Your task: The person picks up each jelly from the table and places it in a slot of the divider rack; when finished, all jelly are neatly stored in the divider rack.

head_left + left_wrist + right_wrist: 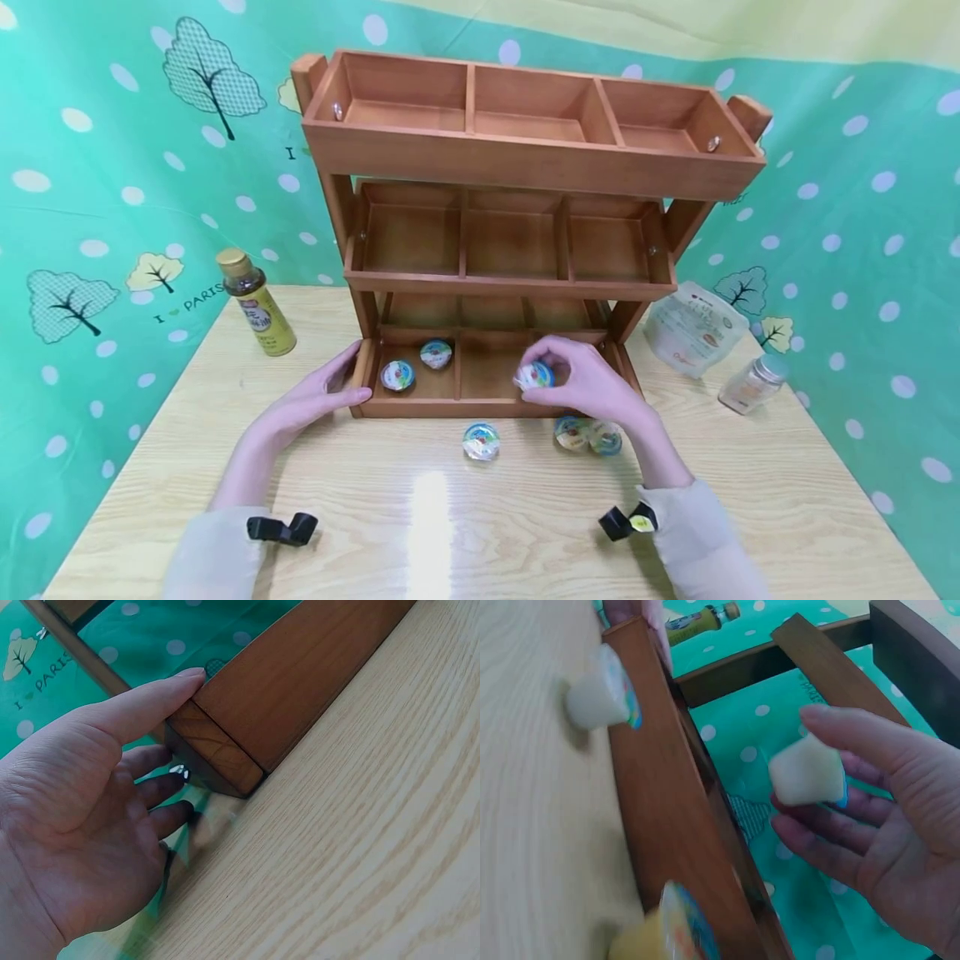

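Observation:
A brown wooden tiered rack (495, 408) stands on the table. My left hand (318, 396) holds the left end of its lowest tray, the thumb along the front corner and the fingers bent at the outer side. My right hand (585, 379) pinches a small jelly cup (806, 772) with a blue-printed foil lid, above the lowest tray and toward its right. Two similar jelly cups, one nearer (397, 376) and one farther (436, 354), lie in that tray's left compartment. In front of the rack, one white jelly cup (481, 442) and two yellowish jelly cups (587, 435) lie on the table.
A bottle with a yellow label (266, 312) stands left of the rack. To the right are a clear plastic pouch (693, 327) and a small capped jar (752, 384). The rack's upper trays (532, 154) overhang the lowest one. Patterned green cloth surrounds the table.

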`<act>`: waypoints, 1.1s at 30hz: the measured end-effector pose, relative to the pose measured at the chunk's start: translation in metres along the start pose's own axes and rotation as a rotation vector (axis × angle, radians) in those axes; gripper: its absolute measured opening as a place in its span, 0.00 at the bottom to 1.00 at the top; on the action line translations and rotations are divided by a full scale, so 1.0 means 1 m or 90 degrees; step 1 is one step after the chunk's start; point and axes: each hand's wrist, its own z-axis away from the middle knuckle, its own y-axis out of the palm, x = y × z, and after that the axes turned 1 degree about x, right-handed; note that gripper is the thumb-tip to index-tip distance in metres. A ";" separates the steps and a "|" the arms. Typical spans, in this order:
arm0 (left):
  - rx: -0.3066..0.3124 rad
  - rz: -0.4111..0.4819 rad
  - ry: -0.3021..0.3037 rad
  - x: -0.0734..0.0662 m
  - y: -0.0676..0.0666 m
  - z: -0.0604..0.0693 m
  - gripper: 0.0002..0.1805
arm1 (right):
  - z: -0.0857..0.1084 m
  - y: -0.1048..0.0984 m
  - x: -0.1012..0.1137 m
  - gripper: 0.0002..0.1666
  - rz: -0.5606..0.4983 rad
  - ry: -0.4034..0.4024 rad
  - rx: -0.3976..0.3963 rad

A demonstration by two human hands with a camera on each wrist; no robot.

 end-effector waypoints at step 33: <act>-0.004 0.004 -0.023 -0.004 0.000 0.000 0.50 | -0.080 0.073 -0.016 0.24 0.055 0.089 -0.025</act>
